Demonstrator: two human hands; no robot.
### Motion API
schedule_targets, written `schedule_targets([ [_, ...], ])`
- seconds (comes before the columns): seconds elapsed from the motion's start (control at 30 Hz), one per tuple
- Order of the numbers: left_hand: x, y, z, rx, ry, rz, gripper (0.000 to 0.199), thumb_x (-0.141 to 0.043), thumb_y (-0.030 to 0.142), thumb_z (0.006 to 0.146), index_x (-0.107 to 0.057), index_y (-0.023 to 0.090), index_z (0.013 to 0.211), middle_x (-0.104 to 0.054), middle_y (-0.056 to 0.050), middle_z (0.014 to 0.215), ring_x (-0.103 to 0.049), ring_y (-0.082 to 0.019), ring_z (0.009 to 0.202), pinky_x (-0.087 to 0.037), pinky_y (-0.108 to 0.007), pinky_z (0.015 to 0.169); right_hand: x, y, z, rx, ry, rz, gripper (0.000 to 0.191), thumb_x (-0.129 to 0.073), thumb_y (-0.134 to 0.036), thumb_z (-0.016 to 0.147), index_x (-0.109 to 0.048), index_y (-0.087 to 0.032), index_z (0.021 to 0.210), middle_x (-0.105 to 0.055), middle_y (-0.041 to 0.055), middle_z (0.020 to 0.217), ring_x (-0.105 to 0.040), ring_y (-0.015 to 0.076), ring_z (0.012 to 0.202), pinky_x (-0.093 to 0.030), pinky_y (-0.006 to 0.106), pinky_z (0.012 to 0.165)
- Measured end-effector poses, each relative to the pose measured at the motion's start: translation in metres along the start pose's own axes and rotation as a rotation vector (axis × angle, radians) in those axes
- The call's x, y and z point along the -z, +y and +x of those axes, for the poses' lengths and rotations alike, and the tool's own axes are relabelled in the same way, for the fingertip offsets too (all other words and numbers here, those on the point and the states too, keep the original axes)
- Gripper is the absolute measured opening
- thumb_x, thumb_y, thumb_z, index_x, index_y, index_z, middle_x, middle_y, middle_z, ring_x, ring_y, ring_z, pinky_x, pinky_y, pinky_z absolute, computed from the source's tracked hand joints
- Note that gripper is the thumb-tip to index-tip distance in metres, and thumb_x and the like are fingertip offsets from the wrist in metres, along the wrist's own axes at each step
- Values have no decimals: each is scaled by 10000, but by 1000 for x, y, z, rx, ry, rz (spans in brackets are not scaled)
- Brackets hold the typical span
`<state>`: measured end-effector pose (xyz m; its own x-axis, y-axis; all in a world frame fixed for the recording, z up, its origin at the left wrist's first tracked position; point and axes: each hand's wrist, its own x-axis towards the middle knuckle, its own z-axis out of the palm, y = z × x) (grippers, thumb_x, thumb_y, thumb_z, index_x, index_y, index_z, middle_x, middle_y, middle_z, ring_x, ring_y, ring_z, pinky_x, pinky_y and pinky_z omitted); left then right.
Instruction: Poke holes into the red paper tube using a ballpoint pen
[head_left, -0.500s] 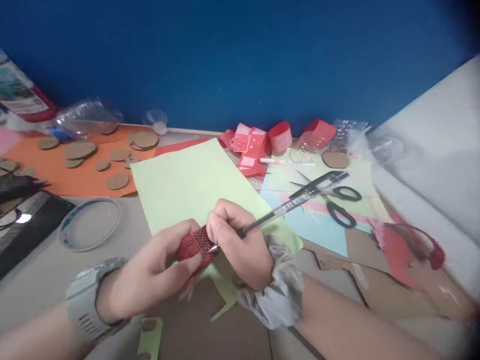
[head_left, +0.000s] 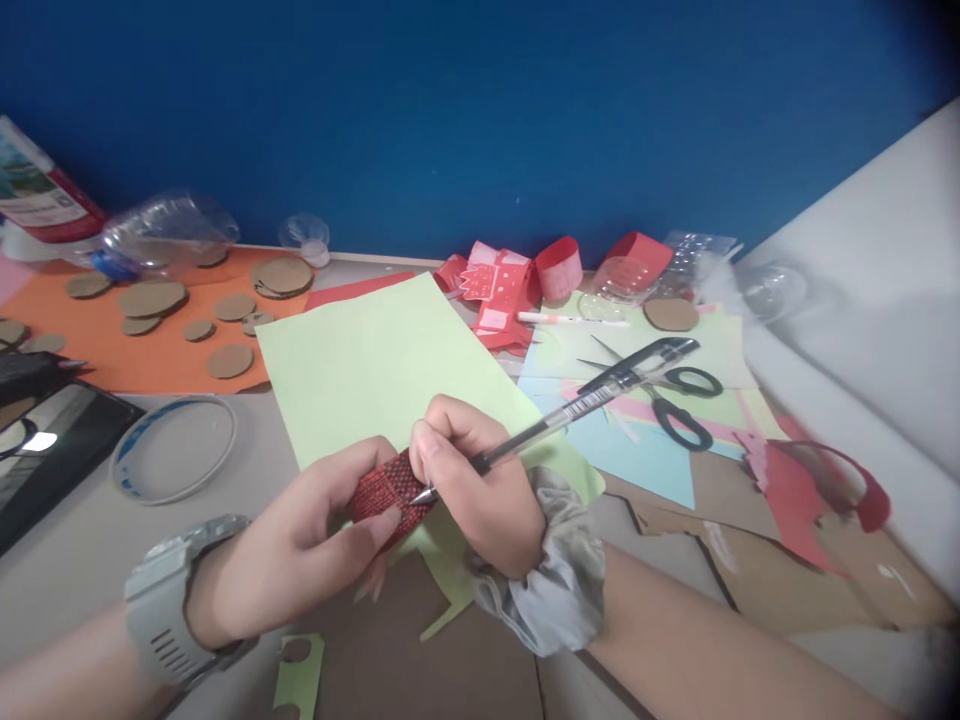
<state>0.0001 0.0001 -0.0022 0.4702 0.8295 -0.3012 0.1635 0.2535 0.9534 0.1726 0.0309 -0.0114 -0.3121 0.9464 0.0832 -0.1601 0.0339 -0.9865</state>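
Observation:
My left hand (head_left: 315, 545), with a grey watch on the wrist, is closed on a small red piece with a dark checked pattern (head_left: 386, 488), perhaps folded or rolled paper. Its thumb presses on the near face. Between the thumb and fingers of my right hand (head_left: 480, 490) is a clear-barrelled black pen (head_left: 559, 415), its tip touching the patterned face. A grey scrunchie circles the right wrist. Under and behind both hands lies a light green paper sheet (head_left: 367, 350). Part of the red piece is hidden by my fingers.
Black-handled scissors (head_left: 679, 425) rest on coloured papers at right. Red paper pieces (head_left: 499, 295) stand by the blue wall. Cardboard discs (head_left: 154, 298) lie on orange paper at left, near a plastic bottle (head_left: 172, 235) and a tape ring (head_left: 124, 480).
The view has shifted slightly and become sharper. Both hands keep nearly the same pose, with the pen tip still on the red piece.

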Motion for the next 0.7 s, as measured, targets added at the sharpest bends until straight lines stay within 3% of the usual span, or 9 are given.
schedule_targets([
  [0.7,0,1,-1,15,11,-1,218,-567,374,977,-537,199,849,-581,43,632,-513,-115,552,-406,-231,564,1,0,0,5,-8,-26,343,-556,-221,897,-348,-241,624,-314,-75,583,-316,99,549,-283,253,516],
])
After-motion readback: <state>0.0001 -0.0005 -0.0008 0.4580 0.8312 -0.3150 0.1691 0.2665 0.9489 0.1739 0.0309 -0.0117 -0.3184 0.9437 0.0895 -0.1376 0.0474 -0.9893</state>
